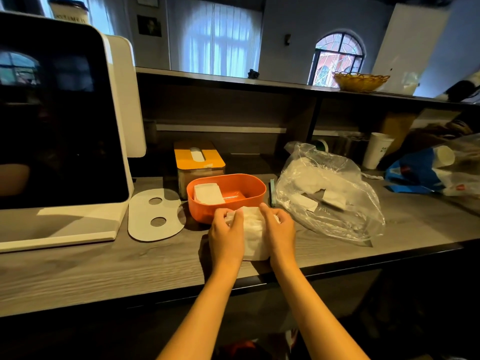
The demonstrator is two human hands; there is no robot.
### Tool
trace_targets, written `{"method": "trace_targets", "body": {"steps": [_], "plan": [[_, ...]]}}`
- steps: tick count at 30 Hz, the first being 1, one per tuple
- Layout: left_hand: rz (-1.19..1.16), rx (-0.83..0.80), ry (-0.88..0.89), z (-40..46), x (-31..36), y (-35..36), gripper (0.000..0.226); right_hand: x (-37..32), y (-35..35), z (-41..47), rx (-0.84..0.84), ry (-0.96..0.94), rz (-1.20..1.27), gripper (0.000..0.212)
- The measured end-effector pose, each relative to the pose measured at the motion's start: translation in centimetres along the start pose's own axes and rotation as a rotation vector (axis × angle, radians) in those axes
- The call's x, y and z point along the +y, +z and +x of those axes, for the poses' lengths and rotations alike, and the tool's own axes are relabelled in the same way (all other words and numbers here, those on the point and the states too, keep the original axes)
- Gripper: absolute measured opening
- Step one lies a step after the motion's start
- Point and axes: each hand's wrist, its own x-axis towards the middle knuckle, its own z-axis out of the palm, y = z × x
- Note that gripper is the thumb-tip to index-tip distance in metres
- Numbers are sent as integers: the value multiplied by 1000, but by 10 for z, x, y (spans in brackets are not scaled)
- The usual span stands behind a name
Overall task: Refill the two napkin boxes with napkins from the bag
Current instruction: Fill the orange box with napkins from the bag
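Observation:
A stack of white napkins [253, 232] lies on the wooden counter, held from both sides. My left hand [226, 233] grips its left edge and my right hand [278, 229] grips its right edge. Just behind the stack stands an open orange napkin box [249, 198] with a few napkins [207, 194] in its left half. Behind that sits a second box with a yellow slotted lid [198, 157]. To the right, a clear plastic bag [330, 193] holds more white napkins.
A white lid with two holes [153, 215] lies left of the orange box. A large screen on a white stand [59, 120] fills the left. Paper cups [376, 149] and a blue-and-clear bag [428, 175] are at the right. The counter edge [363, 261] runs just below my hands.

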Motion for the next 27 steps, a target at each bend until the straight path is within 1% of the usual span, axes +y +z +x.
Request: {"method": "trace_targets", "body": {"steps": [2,4,6,10,14,17,19,21,23,25,27], "plan": [[-39,10,9,1,-1,1,14,-2,0,0,2,-11,36,27],[-80,-24,48,0,0,2,13,-5,1,-1,22,-28,70,27],[-58,-60,91,-3,1,2,14,-8,1,-1,33,-32,80,26],[-24,14,60,1,1,1,13,-7,-1,5,34,12,71,14],[-8,-39,74,0,-1,2,19,-5,1,5,4,-53,8,19],[6,-38,122,1,-4,4,20,-8,-1,1,47,-104,38,24],[11,-29,165,2,-6,4,15,-9,-3,4,60,-83,80,23],[31,-28,192,5,-6,4,10,-9,-3,7,24,-15,165,20],[43,-22,194,7,-3,5,10,-9,-3,8,14,21,220,20],[66,0,223,10,-1,7,11,-10,-3,8,11,-3,244,19],[131,7,288,13,-1,8,10,-10,-3,8,-43,-32,209,20]]}}
